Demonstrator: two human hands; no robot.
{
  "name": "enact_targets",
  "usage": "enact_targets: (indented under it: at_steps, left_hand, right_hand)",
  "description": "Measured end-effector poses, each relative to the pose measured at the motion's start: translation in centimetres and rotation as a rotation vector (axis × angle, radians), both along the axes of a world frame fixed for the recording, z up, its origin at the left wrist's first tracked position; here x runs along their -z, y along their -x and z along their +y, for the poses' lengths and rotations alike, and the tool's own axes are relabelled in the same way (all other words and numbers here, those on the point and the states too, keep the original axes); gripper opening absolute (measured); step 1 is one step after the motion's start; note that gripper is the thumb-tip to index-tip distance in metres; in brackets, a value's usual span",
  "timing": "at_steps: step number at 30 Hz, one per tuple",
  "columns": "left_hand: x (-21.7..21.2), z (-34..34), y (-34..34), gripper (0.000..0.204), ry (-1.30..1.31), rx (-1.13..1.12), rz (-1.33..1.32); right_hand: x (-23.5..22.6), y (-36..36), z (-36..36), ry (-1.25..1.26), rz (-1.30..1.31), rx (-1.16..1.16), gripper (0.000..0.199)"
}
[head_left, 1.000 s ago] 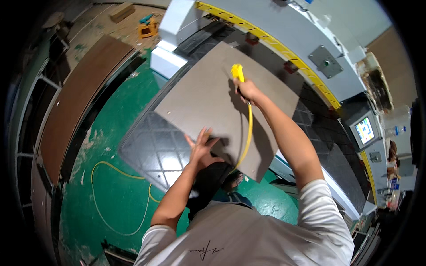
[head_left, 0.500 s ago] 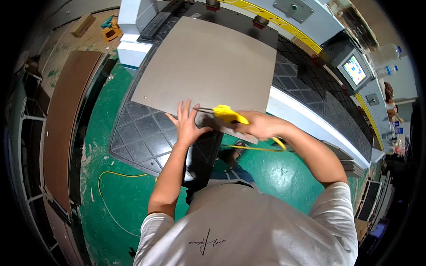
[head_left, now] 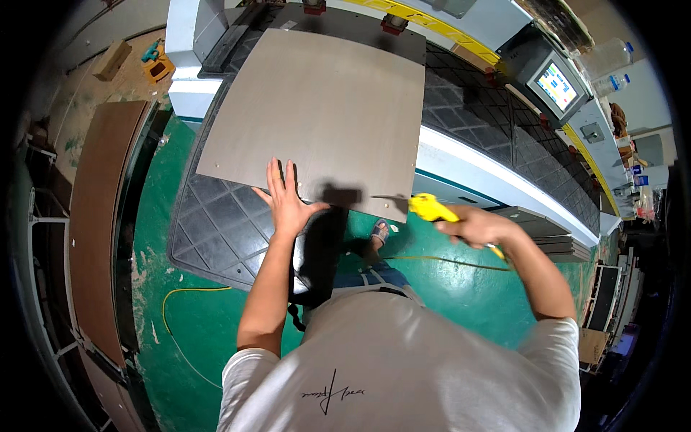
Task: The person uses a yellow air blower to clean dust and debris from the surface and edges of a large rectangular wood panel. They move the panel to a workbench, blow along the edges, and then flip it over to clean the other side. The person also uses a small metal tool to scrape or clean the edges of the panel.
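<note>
A greyish-beige flat panel (head_left: 324, 115) with small holes near its corners lies on the dark gridded machine table (head_left: 223, 216). My left hand (head_left: 289, 207) rests with spread fingers on the panel's near edge. In my right hand (head_left: 475, 226) is a yellow air blow gun (head_left: 430, 207), its thin nozzle pointing left over the panel's near right corner. A yellow hose trails from the gun past my right wrist. My grip hides part of its handle.
A control screen (head_left: 558, 85) is mounted at the right of the pale machine frame. Stacked panels (head_left: 547, 234) sit below it. Brown boards (head_left: 108, 216) stand at left. A hose (head_left: 167, 309) lies on the green floor.
My right hand has moved right with the air blow gun, from the middle of the near edge to the panel's right corner. My left hand stays on the edge. The whole view has shifted slightly.
</note>
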State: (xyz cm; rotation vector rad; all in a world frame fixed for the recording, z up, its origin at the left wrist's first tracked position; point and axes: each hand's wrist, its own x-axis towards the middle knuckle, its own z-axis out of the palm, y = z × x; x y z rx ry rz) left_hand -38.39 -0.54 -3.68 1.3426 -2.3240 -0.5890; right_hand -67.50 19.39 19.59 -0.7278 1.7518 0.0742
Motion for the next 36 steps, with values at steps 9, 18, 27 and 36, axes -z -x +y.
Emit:
enact_targets:
  at_steps: [9,18,27,36]
  left_hand:
    - [1.0,0.0,0.0,0.140,0.059,0.017,0.027]
    - [-0.2,-0.1,-0.1,0.139,0.003,0.045,-0.072]
    - [-0.5,0.1,-0.1,0.137,0.011,0.064,-0.044]
    - [0.0,0.5,0.5,0.132,0.001,0.055,-0.033]
  right_hand:
    - [3.0,-1.7,-4.8,0.434,-0.304,0.219,0.041]
    - [-1.8,7.1,-17.7,1.193,-0.236,0.925,0.024]
    - [-1.9,12.4,-24.4,1.165,-0.086,0.909,0.018]
    - [5.3,7.0,-14.4,0.741,-0.894,0.898,0.016]
